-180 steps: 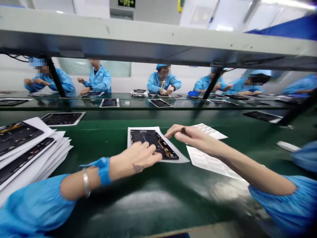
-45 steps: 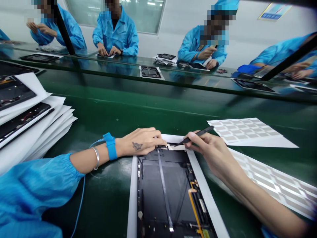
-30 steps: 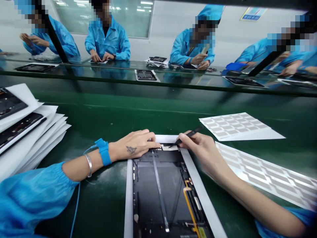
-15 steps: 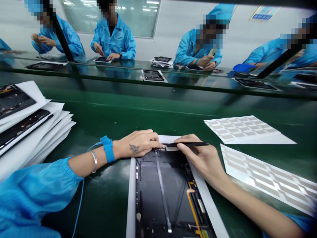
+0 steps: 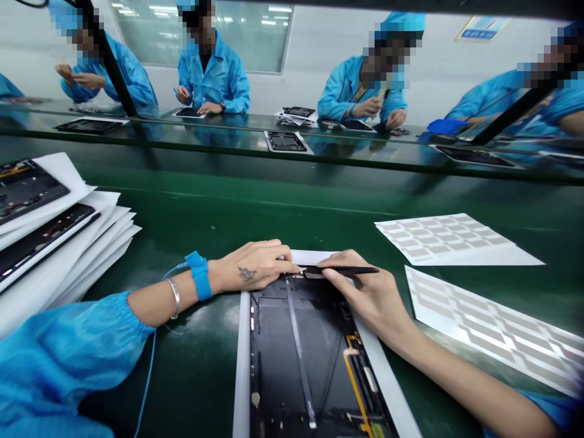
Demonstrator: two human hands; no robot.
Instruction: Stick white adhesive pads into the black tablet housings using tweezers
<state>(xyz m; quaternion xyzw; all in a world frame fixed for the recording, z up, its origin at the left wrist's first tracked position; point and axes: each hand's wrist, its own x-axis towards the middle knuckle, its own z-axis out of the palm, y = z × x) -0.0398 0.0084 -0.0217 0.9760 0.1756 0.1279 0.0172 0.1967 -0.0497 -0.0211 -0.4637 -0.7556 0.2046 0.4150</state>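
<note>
An opened tablet housing [image 5: 301, 353] with its inner parts showing lies on a sheet of white paper [image 5: 241, 365] in front of me. My left hand [image 5: 255, 264] rests over its top left edge, index finger pressing near the small connectors there; its thumb and other fingertips are partly hidden. Black tweezers [image 5: 356, 269] are pinched in my right hand [image 5: 365, 292], lying almost level along the top edge. Their tips come close to my left fingertip, near a small light-grey strip [image 5: 312, 274]. A blue wrist strap [image 5: 199, 277] with a cord circles my left wrist.
Paper sheets stacked with tablet housings [image 5: 36, 188] stand at the left. Two sheets of grey stickers [image 5: 438, 237] lie at the right. Across the green bench [image 5: 219, 213], several co-workers in blue sit behind a raised ledge holding more housings [image 5: 286, 142].
My right hand and the tweezers have shifted slightly left. My left hand stays in place. Across the bench, a co-worker's hands have moved apart.
</note>
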